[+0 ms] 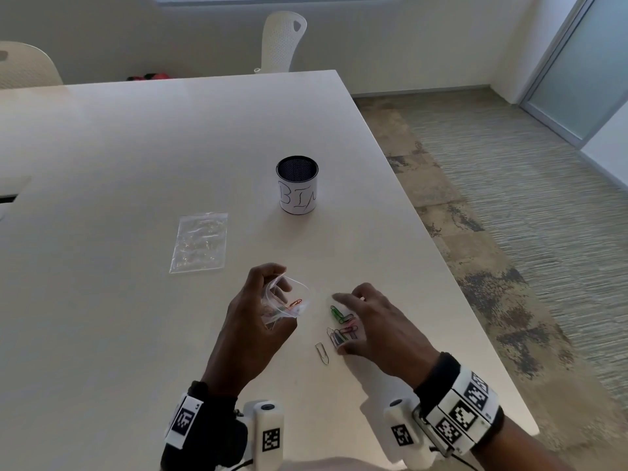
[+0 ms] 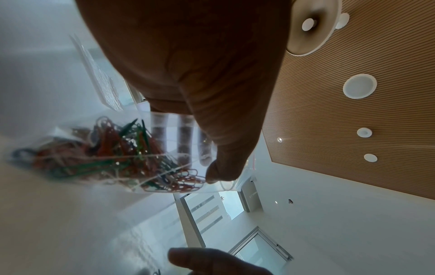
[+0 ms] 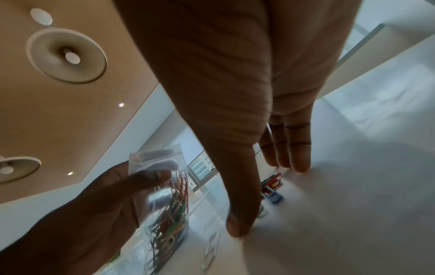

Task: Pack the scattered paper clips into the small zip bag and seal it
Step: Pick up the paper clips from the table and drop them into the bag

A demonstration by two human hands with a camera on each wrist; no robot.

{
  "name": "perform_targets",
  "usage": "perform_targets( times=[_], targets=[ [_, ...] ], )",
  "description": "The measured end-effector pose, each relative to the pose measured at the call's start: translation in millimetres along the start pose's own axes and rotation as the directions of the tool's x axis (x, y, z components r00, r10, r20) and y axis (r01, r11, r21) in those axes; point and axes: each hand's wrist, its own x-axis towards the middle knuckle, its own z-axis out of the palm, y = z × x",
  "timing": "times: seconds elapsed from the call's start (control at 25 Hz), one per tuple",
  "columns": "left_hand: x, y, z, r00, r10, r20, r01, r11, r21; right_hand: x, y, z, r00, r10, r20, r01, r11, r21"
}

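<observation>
My left hand (image 1: 261, 300) grips a small clear zip bag (image 1: 283, 302) by its mouth, just above the table; the bag holds several coloured paper clips (image 2: 113, 156), also seen through the plastic (image 3: 172, 210). My right hand (image 1: 363, 321) hovers with straight fingers (image 3: 287, 148) over a small pile of loose clips (image 1: 343, 326) on the table, holding nothing. A single silver clip (image 1: 322, 352) lies apart, nearer to me. Part of the pile is hidden under the right palm.
A second, flat clear zip bag (image 1: 199, 242) lies on the white table (image 1: 136, 164) to the left. A mesh cup labelled BIN (image 1: 297, 185) stands further back. The table's right edge (image 1: 452, 277) is close to the right hand. Chairs stand beyond the table.
</observation>
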Motion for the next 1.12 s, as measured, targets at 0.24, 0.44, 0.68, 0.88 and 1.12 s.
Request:
perform_targets(
  times=[0.24, 0.44, 0.68, 0.88, 1.12],
  targets=[
    [2, -1, -2, 1.000, 0.011, -0.004, -0.011, 1.000, -0.003, 7, -14, 11, 0.996, -0.074, -0.047, 0.072, 0.996, -0.045],
    [2, -2, -3, 1.000, 0.011, 0.003, -0.011, 1.000, -0.002, 18, -21, 16, 0.992, -0.092, -0.084, 0.079, 0.986, -0.145],
    [1, -2, -4, 1.000, 0.011, -0.002, -0.011, 1.000, -0.009, 26, -23, 8, 0.991, -0.091, -0.101, 0.074, 0.984, -0.160],
    [0, -2, -5, 1.000, 0.009, -0.012, -0.010, 0.999, -0.045, 30, -5, -6, 0.985, -0.021, -0.170, 0.035, 0.996, 0.082],
    [2, -3, -2, 1.000, 0.018, -0.009, -0.018, 0.999, -0.037, 19, -5, -37, 0.986, 0.117, -0.119, 0.002, 0.705, 0.709]
  ],
)
